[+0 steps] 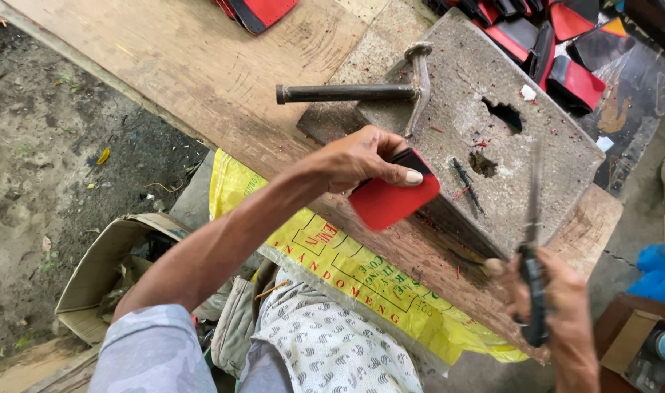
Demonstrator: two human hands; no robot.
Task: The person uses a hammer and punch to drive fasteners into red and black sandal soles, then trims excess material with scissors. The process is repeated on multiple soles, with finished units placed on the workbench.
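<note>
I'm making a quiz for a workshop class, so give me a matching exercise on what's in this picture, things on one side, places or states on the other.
Things:
1. red piece
2. scissors
3. hammer
4. yellow sack

Places:
A. lying on the grey block
B. in the right hand
C. hanging over the bench edge
D. in the left hand

Pairs: 1-D, 2-B, 3-A, 4-C
</note>
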